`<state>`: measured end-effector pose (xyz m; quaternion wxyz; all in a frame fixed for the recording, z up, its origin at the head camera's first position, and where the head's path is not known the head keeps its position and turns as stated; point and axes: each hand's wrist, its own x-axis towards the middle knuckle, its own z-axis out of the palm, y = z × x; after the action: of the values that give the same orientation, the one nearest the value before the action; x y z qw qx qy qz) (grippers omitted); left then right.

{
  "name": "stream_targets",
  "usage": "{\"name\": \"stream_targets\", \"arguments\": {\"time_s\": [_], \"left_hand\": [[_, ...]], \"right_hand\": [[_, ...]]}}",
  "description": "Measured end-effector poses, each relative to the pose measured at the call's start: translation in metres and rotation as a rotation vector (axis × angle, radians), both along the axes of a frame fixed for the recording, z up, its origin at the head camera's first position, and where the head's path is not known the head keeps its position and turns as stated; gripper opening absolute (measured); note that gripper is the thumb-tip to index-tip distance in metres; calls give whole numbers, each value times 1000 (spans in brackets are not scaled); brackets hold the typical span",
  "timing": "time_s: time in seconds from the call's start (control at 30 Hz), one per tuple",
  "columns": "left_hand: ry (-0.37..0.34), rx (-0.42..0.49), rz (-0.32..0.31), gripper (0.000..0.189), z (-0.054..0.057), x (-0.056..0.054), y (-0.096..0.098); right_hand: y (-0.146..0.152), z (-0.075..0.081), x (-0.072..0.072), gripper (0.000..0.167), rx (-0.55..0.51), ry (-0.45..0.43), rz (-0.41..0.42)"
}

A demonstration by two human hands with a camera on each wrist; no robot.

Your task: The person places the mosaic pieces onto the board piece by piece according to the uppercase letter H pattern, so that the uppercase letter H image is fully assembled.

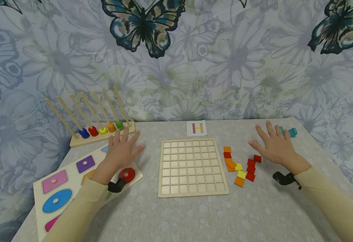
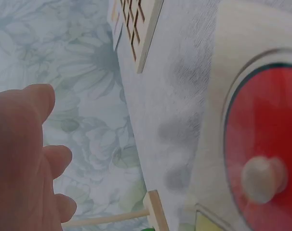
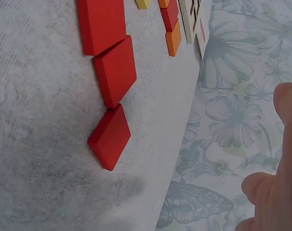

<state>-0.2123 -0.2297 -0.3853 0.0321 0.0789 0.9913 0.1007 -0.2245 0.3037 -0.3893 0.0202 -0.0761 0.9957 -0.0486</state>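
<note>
My left hand (image 1: 120, 153) hovers with spread fingers over a wooden shape puzzle board (image 1: 73, 178), holding nothing. Just below it in the left wrist view is the board's red circle piece (image 2: 266, 130) with its knob. On the right, my right hand (image 1: 274, 144) is raised too, fingers spread, nothing in it. Red square tiles (image 3: 116, 72) lie on the table near that hand. Orange tiles (image 1: 239, 182) and yellow tiles (image 1: 241, 174) lie beside them. Between the hands lies a wooden grid board (image 1: 192, 168), its squares bare.
A small pattern card (image 1: 196, 128) lies behind the grid board. At the back left stands a wooden peg rack (image 1: 121, 129) with coloured beads low on its pegs. Teal pieces (image 1: 292, 132) sit behind my right hand. A patterned wall (image 1: 176, 84) borders the table's far edge.
</note>
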Motion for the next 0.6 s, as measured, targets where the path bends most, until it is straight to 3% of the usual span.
{"name": "stream_targets", "arguments": {"time_s": [0.6], "left_hand": [[65, 22, -139, 64, -24, 39, 31]], "right_hand": [[-2, -6, 6, 91, -28, -24, 19]]}}
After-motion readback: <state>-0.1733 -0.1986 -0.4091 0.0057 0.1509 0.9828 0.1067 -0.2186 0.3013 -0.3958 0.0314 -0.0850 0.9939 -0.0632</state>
